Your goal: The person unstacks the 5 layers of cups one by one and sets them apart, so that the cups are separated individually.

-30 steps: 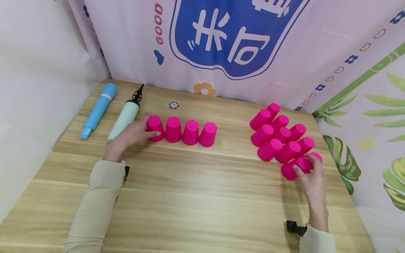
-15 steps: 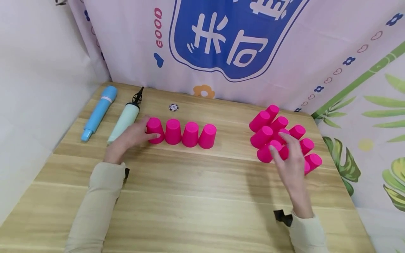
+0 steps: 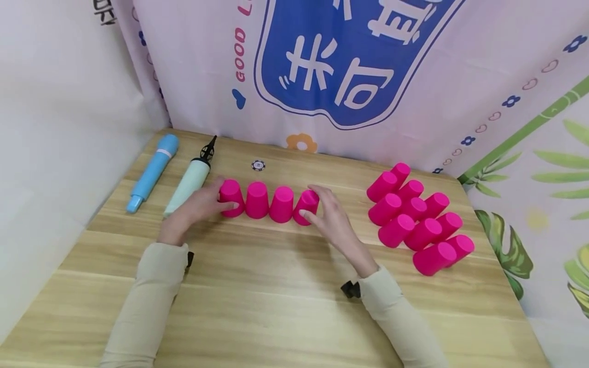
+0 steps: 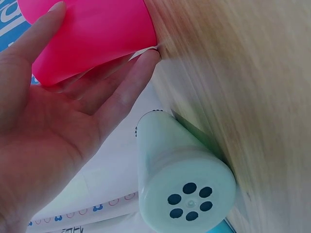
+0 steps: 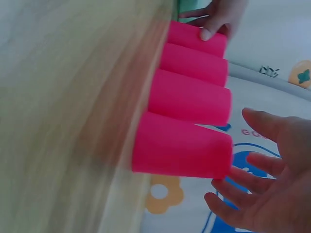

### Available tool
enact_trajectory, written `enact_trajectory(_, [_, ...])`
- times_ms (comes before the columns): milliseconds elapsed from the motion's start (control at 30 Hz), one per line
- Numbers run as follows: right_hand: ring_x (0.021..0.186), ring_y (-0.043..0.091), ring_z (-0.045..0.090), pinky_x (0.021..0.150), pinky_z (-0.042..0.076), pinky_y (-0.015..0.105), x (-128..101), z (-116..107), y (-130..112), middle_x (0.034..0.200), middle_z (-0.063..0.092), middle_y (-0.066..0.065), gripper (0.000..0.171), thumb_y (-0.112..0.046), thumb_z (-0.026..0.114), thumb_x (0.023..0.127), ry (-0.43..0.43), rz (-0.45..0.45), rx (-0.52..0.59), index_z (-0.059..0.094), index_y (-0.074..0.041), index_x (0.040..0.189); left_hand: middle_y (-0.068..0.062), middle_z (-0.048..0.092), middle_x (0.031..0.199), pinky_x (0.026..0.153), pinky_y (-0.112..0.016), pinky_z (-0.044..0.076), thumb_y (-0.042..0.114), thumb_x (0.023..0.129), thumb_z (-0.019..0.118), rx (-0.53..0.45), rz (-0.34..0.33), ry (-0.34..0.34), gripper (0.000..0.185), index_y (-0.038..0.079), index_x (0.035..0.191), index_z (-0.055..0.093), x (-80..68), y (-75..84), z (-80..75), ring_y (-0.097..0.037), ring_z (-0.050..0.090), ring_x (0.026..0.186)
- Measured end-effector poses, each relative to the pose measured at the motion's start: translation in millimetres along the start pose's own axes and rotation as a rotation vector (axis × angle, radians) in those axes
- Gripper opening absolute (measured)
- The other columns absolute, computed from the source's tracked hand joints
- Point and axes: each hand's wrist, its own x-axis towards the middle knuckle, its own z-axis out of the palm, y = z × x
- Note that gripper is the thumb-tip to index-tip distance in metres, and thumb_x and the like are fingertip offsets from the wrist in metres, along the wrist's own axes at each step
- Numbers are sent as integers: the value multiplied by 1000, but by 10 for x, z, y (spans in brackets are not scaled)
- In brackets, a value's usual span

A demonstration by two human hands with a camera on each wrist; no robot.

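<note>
Row of four pink cups (image 3: pixel 269 203): upside down, side by side, on the wooden surface (image 3: pixel 276 286), left of centre. Left hand (image 3: pixel 198 207): fingers curled lightly against the leftmost cup (image 3: pixel 231 197), thumb and fingertips touching its side. Right hand (image 3: pixel 333 217): open, fingers spread, fingertips at the rightmost cup (image 3: pixel 306 206); whether they grip it cannot be told. Pile of pink cups (image 3: pixel 418 220): lying on their sides, well apart to the right. Pale green pump (image 3: pixel 190 179): just beside the left hand. Blue cylinder (image 3: pixel 153 172): farther left. Small round token (image 3: pixel 258 165): behind the row.
</note>
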Motion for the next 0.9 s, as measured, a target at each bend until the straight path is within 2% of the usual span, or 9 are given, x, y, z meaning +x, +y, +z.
enact_trajectory(200, [116, 28, 54, 95, 48, 43, 22, 143, 46, 127, 55, 16, 50, -8, 75, 83, 86, -23, -69, 56, -2, 129, -22, 55, 122, 96, -52, 44, 27, 92, 66, 2, 7, 0, 64, -3, 137, 32, 10, 46, 21, -36, 54, 110])
enact_trajectory(333, [116, 27, 54, 94, 49, 41, -29, 110, 80, 125, 55, 15, 48, -9, 74, 84, 89, -45, -94, 56, -1, 128, -22, 55, 122, 95, -52, 45, 28, 92, 66, -1, 3, 2, 64, -2, 137, 33, -5, 47, 41, -36, 54, 110])
enact_trajectory(433, [112, 27, 56, 89, 51, 41, -109, -30, 86, 124, 55, 15, 48, -10, 74, 85, 94, -40, -95, 55, -2, 129, -22, 55, 123, 96, -52, 45, 28, 92, 66, -8, 3, -4, 64, -2, 138, 32, -18, 42, 54, -37, 54, 111])
enact_trajectory(500, [104, 28, 59, 82, 54, 41, -162, -170, 101, 122, 56, 16, 49, -11, 74, 85, 117, -35, -107, 55, -1, 128, -22, 55, 123, 96, -52, 44, 28, 92, 65, -9, 1, -3, 64, -2, 138, 32, -25, 41, 52, -37, 54, 111])
enact_trajectory(600, [98, 30, 60, 78, 53, 44, -225, -397, 169, 118, 57, 18, 49, -9, 76, 83, 164, -22, -143, 55, 0, 127, -23, 55, 123, 96, -53, 44, 28, 93, 65, -5, 0, 5, 65, -3, 138, 31, -29, 40, 35, -37, 54, 112])
enact_trajectory(733, [101, 34, 58, 83, 51, 47, -293, -651, 321, 117, 56, 21, 51, -6, 76, 82, 195, 27, -181, 54, 3, 127, -24, 55, 124, 96, -53, 44, 29, 93, 64, 10, 6, 5, 66, -4, 139, 30, -30, 40, 15, -38, 53, 112])
enact_trajectory(900, [102, 36, 57, 85, 51, 50, -266, -844, 498, 120, 53, 21, 51, -7, 74, 84, 171, 89, -198, 52, 3, 129, -24, 56, 123, 95, -53, 45, 28, 93, 64, 16, 11, 10, 66, -4, 139, 30, -31, 31, 15, -38, 54, 111])
